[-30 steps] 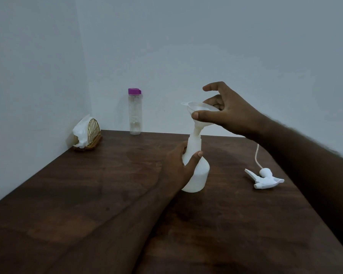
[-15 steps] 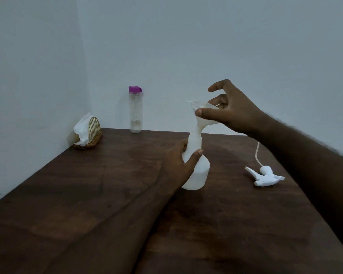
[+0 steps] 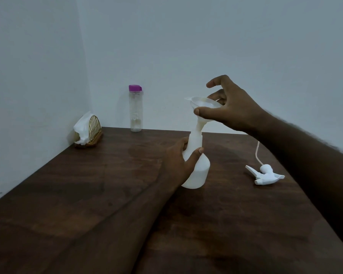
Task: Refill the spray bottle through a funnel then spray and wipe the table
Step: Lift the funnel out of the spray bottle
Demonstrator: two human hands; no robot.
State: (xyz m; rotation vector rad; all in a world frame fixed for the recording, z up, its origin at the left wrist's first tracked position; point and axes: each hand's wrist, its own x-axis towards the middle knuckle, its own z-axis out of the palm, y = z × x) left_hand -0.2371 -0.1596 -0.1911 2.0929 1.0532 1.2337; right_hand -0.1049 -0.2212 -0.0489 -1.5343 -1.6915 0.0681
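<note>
A white spray bottle (image 3: 198, 171) without its head stands upright on the dark wooden table (image 3: 107, 184). My left hand (image 3: 178, 161) grips its neck and shoulder. A translucent white funnel (image 3: 203, 104) sits with its stem in the bottle's mouth. My right hand (image 3: 232, 107) holds the funnel's rim between thumb and middle fingers, index finger raised. The white trigger spray head (image 3: 265, 175) with its dip tube lies on the table to the right. A clear water bottle (image 3: 135, 109) with a purple cap stands at the back by the wall.
A wicker holder with white tissues (image 3: 86, 131) sits in the back left corner. Walls close the table at the back and left. The table's right edge runs diagonally under my right forearm.
The funnel's stem has settled a little deeper and straighter into the bottle mouth. My right hand shifted slightly right on the rim. The left hand kept its grip.
</note>
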